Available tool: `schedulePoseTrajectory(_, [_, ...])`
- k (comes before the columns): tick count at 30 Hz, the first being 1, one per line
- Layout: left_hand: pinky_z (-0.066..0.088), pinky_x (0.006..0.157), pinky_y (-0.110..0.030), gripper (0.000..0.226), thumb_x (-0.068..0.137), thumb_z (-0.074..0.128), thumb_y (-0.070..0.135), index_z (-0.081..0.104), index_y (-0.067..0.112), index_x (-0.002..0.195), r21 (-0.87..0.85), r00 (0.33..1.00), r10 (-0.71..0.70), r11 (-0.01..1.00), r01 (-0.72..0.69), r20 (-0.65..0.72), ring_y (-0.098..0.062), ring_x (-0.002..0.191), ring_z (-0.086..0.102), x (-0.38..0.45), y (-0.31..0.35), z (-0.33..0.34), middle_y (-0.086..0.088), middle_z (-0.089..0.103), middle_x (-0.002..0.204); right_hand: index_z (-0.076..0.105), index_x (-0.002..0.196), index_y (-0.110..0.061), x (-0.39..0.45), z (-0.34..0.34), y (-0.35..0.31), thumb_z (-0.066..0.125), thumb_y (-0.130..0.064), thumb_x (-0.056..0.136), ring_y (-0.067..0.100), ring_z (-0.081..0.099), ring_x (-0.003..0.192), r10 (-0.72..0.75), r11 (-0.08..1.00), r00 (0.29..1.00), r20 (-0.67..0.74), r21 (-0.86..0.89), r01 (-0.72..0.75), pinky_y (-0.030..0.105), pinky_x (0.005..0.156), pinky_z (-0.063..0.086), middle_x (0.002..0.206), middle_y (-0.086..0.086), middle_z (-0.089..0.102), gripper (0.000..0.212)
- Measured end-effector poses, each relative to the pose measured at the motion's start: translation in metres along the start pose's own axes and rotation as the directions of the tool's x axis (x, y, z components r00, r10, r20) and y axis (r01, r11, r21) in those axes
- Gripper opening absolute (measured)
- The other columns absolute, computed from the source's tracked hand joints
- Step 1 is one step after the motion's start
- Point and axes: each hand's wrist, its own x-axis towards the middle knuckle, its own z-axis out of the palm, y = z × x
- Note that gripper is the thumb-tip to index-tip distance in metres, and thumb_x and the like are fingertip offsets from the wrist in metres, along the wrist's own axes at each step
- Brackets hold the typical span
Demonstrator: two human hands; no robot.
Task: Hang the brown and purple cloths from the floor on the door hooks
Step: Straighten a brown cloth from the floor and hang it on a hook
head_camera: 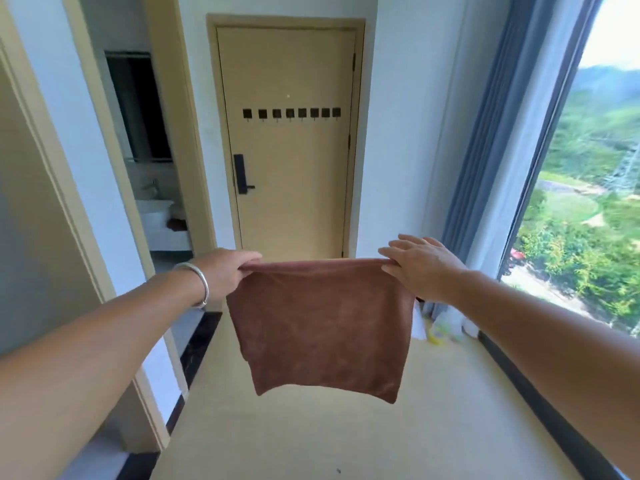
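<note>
Brown cloth (pixel 320 327): held up in mid-air, spread flat betw. both hands, top edge stretched level, lower edge hanging free above floor; well short of door.
L hand (pixel 221 271): fingers curled, pinching cloth's top L corner; silver bangle (pixel 198 282) on wrist.
R hand (pixel 420 268): thumb & forefinger nip top R corner; other fingers extended, spread.
Door (pixel 291 161): pale tan, closed, straight ahead at end of passage; same-colour frame.
Hooks (pixel 291 113): row of dark square-backed hooks across door, approx. upper-mid height; all bare.
Lock (pixel 241 174): black handle unit on door's L edge, below hooks.
Floor (pixel 311 438): cream/pale yellow, smooth; dark skirting strip along both sides.
Walls: white.
L side: open doorway to bathroom (pixel 152 174), mirror & white basin visible inside.
R side: tall window (pixel 588 202) w/ green hillside view; blue-grey curtain (pixel 498 133) gathered at its L edge.
Misc. items (pixel 440 327): whitish & yellow, on floor at curtain base; too blurred to ID.
Purple cloth: not seen.
</note>
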Motion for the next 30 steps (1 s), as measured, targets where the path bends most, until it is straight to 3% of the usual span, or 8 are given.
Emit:
schedulePoseTrajectory(4, [0.044, 0.06, -0.028, 0.03, 0.097, 0.044, 0.021, 0.068, 0.035, 0.085, -0.009, 0.984, 0.026, 1.0, -0.028, -0.177, -0.012, 0.076, 0.061, 0.012, 0.022, -0.075, 0.013, 0.067, 0.078, 0.045, 0.135, -0.036, 0.017, -0.066, 0.016, 0.024, -0.052, 0.1, 0.014, 0.022, 0.143, 0.05, 0.999, 0.997, -0.06, 0.018, -0.049, 0.039, 0.116, 0.014, 0.141, -0.013, 0.047, 0.044])
schedulePoseTrajectory(7, [0.037, 0.055, -0.028, 0.035, 0.098, 0.044, 0.021, 0.063, 0.029, 0.07, 0.012, 0.963, 0.036, 0.999, -0.034, -0.267, -0.014, 0.067, 0.059, 0.014, 0.043, -0.117, 0.007, 0.064, 0.068, 0.046, 0.135, -0.037, 0.023, -0.108, 0.027, 0.025, -0.052, 0.1, 0.014, 0.022, 0.143, 0.075, 0.997, 0.989, -0.127, 0.045, -0.07, 0.04, 0.116, 0.014, 0.141, -0.013, 0.047, 0.044])
schedulePoseTrajectory(12, [0.034, 0.052, -0.027, 0.036, 0.099, 0.039, 0.023, 0.06, 0.025, 0.07, 0.116, 0.942, 0.037, 0.993, 0.002, -0.335, -0.016, 0.062, 0.057, 0.011, 0.064, -0.147, 0.004, 0.062, 0.066, 0.048, 0.135, -0.038, 0.024, -0.143, 0.041, 0.025, -0.051, 0.1, 0.013, 0.021, 0.143, 0.07, 0.997, 0.982, -0.175, 0.043, -0.064, 0.04, 0.117, 0.014, 0.142, -0.014, 0.047, 0.043])
schedulePoseTrajectory(21, [0.038, 0.054, -0.027, 0.036, 0.099, 0.032, 0.025, 0.056, 0.027, 0.073, 0.257, 0.923, -0.014, 0.959, 0.121, -0.384, -0.011, 0.066, 0.058, 0.027, 0.066, -0.14, 0.008, 0.061, 0.07, 0.058, 0.125, -0.033, 0.05, -0.133, 0.051, 0.028, -0.046, 0.101, 0.013, 0.025, 0.141, 0.054, 0.994, 0.98, -0.193, 0.102, -0.035, 0.043, 0.117, 0.016, 0.134, -0.013, 0.054, 0.041])
schedulePoseTrajectory(25, [0.044, 0.059, -0.028, 0.036, 0.098, 0.03, 0.022, 0.057, 0.031, 0.078, 0.271, 0.923, -0.031, 0.952, 0.144, -0.383, -0.009, 0.068, 0.058, 0.051, 0.038, -0.142, 0.012, 0.061, 0.073, 0.062, 0.116, -0.032, 0.089, -0.125, 0.046, 0.027, -0.046, 0.101, 0.012, 0.038, 0.128, 0.027, 0.996, 0.978, -0.205, 0.09, -0.008, 0.038, 0.113, 0.023, 0.118, -0.012, 0.059, 0.04])
schedulePoseTrajectory(30, [0.047, 0.062, -0.029, 0.035, 0.098, 0.03, 0.021, 0.061, 0.028, 0.083, 0.318, 0.937, -0.011, 0.939, 0.129, -0.348, -0.012, 0.072, 0.059, 0.103, -0.015, -0.147, 0.008, 0.063, 0.079, 0.063, 0.113, -0.033, 0.161, -0.111, 0.033, 0.029, -0.045, 0.101, 0.01, 0.038, 0.126, 0.01, 0.995, 0.978, -0.206, 0.096, 0.01, 0.038, 0.113, 0.023, 0.116, -0.012, 0.058, 0.038])
